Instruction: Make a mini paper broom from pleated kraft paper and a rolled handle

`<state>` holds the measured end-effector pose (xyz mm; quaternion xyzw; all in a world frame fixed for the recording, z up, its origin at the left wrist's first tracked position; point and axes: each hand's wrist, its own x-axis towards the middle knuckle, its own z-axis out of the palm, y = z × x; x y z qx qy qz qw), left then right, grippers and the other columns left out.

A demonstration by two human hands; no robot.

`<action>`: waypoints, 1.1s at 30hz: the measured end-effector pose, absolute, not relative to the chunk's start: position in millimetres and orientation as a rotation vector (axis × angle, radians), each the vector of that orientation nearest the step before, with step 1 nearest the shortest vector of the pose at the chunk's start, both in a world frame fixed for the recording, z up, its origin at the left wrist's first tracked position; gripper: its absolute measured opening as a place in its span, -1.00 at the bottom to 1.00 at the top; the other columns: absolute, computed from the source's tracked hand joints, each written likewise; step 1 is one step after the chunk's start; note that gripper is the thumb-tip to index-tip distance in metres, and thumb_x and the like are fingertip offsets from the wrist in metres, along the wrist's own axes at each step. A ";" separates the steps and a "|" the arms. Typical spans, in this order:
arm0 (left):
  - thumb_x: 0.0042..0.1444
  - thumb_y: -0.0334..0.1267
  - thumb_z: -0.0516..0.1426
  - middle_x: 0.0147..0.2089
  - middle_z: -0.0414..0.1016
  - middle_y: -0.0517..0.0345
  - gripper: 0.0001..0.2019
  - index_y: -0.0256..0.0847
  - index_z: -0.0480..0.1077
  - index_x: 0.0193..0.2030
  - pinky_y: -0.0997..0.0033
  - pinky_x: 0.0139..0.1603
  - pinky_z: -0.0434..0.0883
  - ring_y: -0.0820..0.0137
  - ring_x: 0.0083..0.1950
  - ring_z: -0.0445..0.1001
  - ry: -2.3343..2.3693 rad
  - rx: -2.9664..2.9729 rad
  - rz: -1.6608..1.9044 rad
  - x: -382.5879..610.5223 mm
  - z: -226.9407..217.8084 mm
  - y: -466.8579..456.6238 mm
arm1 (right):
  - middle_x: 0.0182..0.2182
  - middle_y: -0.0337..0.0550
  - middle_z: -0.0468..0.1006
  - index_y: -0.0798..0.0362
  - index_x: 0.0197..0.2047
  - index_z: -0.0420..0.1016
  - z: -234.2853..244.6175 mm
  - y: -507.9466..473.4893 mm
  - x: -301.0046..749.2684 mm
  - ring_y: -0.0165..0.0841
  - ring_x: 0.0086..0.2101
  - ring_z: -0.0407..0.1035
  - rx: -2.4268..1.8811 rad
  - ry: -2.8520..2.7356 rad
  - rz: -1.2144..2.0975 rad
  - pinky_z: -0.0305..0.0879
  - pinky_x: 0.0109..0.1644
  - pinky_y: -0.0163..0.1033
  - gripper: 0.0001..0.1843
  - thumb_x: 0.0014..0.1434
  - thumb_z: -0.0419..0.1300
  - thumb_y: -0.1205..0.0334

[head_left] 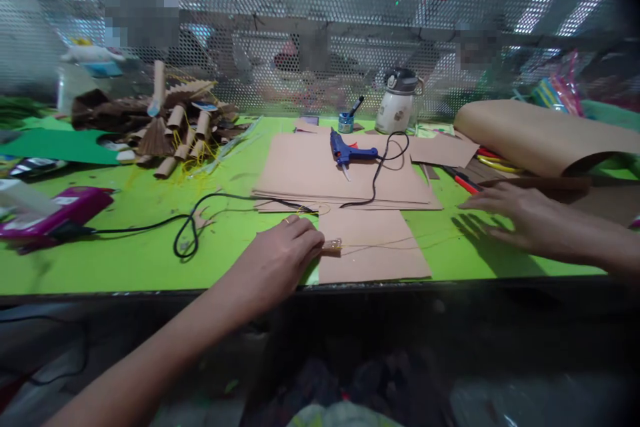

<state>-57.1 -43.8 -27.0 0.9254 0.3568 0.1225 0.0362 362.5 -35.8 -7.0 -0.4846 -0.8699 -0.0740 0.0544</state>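
Observation:
My left hand is closed on a small brown paper roll near the table's front edge. Something clear and shiny, perhaps glue, sits on its exposed end. A thin yellow string runs from the roll to the right, across a square of brown paper. My right hand hovers over the right side of the green table with its fingers spread. Just beyond its fingertips lies a red and black tool, partly hidden, whose kind I cannot make out.
A blue glue gun lies on stacked brown sheets, its black cord looping. A purple device sits left, below a heap of paper rolls. Behind stand a small blue jar and a bottle; right, curled brown paper.

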 end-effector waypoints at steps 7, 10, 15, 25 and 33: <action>0.30 -0.32 -0.07 -0.23 0.37 0.04 -0.79 -0.24 0.39 -0.18 0.32 -0.23 0.27 0.30 -0.21 0.29 1.149 2.877 0.393 -52.9 -30.6 -45.4 | -0.27 -0.02 0.54 0.11 -0.13 0.56 21.5 2.1 180.0 -0.29 -0.25 0.38 -0.998 -2.659 0.122 0.26 -0.18 -0.23 -0.76 0.24 0.09 0.28; 0.29 -0.36 -0.06 -0.21 0.38 0.04 -0.81 -0.23 0.38 -0.18 0.28 -0.18 0.27 0.28 -0.19 0.28 1.142 2.921 0.363 -54.1 -32.6 -46.8 | -0.33 0.01 0.57 0.12 -0.20 0.60 16.3 24.7 123.7 -0.29 -0.31 0.38 -0.988 -2.839 0.115 0.18 -0.30 -0.26 -0.78 0.16 0.14 0.30; 0.27 -0.39 -0.04 -0.20 0.37 0.05 -0.83 -0.21 0.37 -0.18 0.24 -0.15 0.27 0.25 -0.16 0.27 1.145 2.944 0.344 -55.7 -32.1 -48.9 | -0.43 0.00 0.60 0.17 -0.33 0.62 16.9 51.5 97.6 -0.36 -0.48 0.33 -1.110 -3.034 0.133 0.05 -0.46 -0.29 -0.81 0.02 0.17 0.40; 0.26 -0.39 -0.03 -0.24 0.32 0.05 -0.83 -0.24 0.38 -0.22 0.30 -0.26 0.22 0.29 -0.23 0.25 1.123 2.950 0.327 -52.6 -29.5 -42.9 | -0.19 -0.04 0.63 0.31 0.01 0.50 62.0 83.7 83.6 -0.42 -0.26 0.41 -0.903 -2.699 0.250 0.23 -0.24 -0.38 -0.55 0.03 0.10 0.64; 0.30 -0.31 -0.07 -0.29 0.29 0.05 -0.76 -0.26 0.40 -0.26 0.36 -0.32 0.19 0.33 -0.28 0.24 1.115 2.894 0.435 -51.0 -28.3 -43.9 | -0.22 0.03 0.55 0.19 -0.15 0.53 19.7 -0.4 182.3 -0.30 -0.22 0.40 -0.939 -2.522 0.262 0.33 -0.14 -0.19 -0.79 0.14 0.16 0.45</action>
